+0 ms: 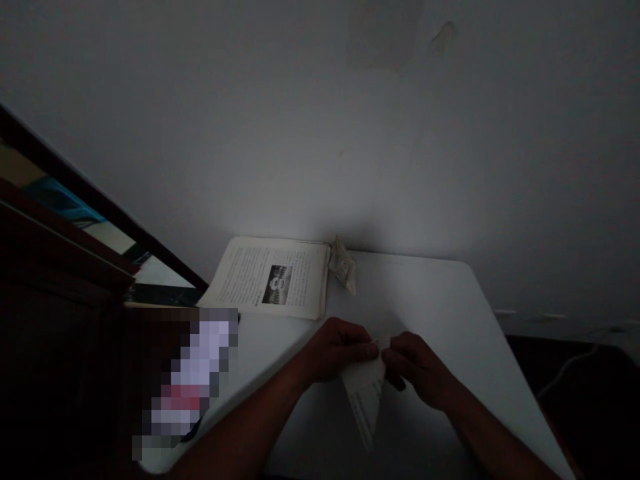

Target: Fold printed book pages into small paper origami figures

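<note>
Folded printed paper (367, 393): held just above the near middle of the white tabletop (440, 300), folded to a narrow wedge whose point hangs toward the near edge. Lines of print are visible on its lower face; they are too small to read.

Left hand (336, 349): fingers closed on the paper's upper left edge. Right hand (419, 369): fingers pinched on the upper right corner, next to the left hand's fingertips. Both forearms enter from the near edge.

Open book (273, 277): lies flat at the far left of the tabletop, against the wall, showing text and one dark photograph. Crumpled paper piece (343, 267): stands just beside the book's right edge, apparently touching it.

Surface: plain white, rounded far right corner, dimly lit. Wall (320, 133): pale, bare, with a faint rectangular patch high up. Dark wooden frame (75, 193): runs diagonally at left. A blurred-out area sits at lower left. The room to the right of the tabletop is dark; detail cannot be made out.
</note>
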Available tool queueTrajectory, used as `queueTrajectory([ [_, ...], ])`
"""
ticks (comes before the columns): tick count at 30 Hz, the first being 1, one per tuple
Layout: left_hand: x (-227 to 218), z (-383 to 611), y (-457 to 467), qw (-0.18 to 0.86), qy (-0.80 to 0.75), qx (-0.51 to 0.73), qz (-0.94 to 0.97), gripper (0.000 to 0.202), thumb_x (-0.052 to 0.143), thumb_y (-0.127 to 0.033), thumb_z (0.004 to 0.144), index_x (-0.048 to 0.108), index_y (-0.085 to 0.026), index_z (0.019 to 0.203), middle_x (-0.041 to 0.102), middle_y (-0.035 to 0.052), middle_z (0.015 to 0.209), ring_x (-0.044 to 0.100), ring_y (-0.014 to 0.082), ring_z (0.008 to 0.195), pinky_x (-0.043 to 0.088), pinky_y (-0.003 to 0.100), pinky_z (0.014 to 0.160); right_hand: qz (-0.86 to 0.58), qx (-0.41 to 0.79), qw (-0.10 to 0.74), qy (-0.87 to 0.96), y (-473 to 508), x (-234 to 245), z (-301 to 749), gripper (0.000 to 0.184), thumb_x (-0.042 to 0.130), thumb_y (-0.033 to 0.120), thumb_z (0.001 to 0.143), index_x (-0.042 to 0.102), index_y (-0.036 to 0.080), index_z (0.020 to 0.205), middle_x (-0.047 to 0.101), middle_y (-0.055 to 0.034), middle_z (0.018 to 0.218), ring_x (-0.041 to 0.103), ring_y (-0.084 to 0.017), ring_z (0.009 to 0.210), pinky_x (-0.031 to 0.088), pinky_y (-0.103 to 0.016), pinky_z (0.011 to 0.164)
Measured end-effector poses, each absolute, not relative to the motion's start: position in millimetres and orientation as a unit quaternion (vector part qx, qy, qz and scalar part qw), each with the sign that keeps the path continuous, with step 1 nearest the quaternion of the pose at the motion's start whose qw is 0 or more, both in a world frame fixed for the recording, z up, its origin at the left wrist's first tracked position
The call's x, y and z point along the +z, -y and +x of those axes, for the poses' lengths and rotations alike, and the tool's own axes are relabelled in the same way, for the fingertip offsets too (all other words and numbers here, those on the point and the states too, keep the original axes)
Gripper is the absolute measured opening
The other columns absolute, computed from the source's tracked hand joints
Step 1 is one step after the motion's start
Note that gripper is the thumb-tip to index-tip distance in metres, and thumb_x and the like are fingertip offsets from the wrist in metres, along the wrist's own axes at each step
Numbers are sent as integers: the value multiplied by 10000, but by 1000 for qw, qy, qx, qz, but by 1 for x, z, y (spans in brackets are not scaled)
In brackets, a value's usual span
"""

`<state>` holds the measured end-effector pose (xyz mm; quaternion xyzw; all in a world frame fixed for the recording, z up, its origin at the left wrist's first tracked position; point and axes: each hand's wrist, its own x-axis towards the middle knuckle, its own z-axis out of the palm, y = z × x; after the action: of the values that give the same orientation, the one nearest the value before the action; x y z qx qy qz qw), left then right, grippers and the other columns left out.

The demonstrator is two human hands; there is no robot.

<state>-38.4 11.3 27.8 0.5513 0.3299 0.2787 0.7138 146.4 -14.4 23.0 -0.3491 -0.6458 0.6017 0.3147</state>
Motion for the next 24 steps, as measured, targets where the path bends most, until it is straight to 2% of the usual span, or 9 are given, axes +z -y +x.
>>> queueTrajectory([
  [6, 24, -37, -11, 707, -335, 292, 551, 318, 666, -392, 688, 563, -111, 582, 432, -46, 503, 346, 54, 453, 269, 179, 432, -374, 616, 301, 625, 18, 24, 143, 402, 545, 408, 824, 388, 176, 535, 263, 80, 473, 214, -44, 416, 155, -198, 380],
  [13, 24, -37, -12, 697, -343, 311, 547, 316, 658, -394, 697, 572, -106, 599, 454, -37, 507, 367, 59, 457, 280, 180, 438, -373, 642, 326, 586, 18, 17, 141, 383, 531, 452, 822, 442, 169, 580, 286, 81, 476, 227, -45, 404, 163, -198, 374],
  [18, 19, -37, -11, 701, -348, 313, 538, 320, 655, -405, 711, 575, -109, 621, 470, -30, 524, 392, 68, 472, 295, 186, 450, -375, 627, 293, 617, 19, 18, 139, 460, 468, 498, 843, 427, 166, 527, 297, 69, 456, 235, -46, 400, 158, -209, 378],
  [24, 18, -37, -12, 671, -352, 310, 575, 317, 635, -404, 737, 587, -108, 633, 458, -32, 533, 384, 68, 484, 279, 182, 450, -406, 609, 279, 622, 19, 19, 138, 451, 534, 509, 793, 417, 174, 515, 275, 76, 457, 220, -43, 397, 149, -202, 366],
])
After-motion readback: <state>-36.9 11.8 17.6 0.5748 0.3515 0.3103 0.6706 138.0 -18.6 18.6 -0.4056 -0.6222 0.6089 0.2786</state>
